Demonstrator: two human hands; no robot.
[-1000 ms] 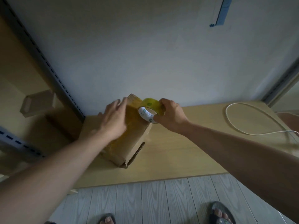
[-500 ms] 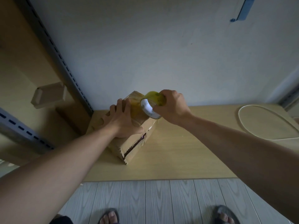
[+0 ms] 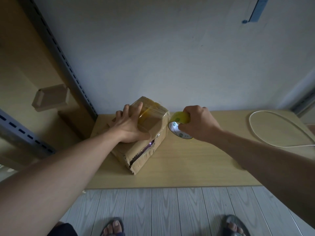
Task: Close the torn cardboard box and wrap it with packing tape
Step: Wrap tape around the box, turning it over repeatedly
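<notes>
A brown cardboard box [image 3: 154,126] lies on the wooden table [image 3: 196,164], near the wall. Bands of yellowish tape cross its far end, and a torn slit gapes along its near right side. My left hand [image 3: 128,126] presses flat on the box's top, fingers spread towards the taped end. My right hand [image 3: 198,123] grips a yellow roll of packing tape [image 3: 179,121] just to the right of the box, low beside its side wall. A strip of tape seems to run from the roll to the box.
A white cable [image 3: 255,132] loops on the table's right part. A metal shelf upright [image 3: 68,68] stands left of the box, with a small cardboard carton [image 3: 51,97] on a shelf behind it. My sandalled feet [image 3: 114,227] are on the grey plank floor.
My right hand has carried the tape roll from the box's top down to its right side. My left hand slid towards the near part of the top. The box sits flatter.
</notes>
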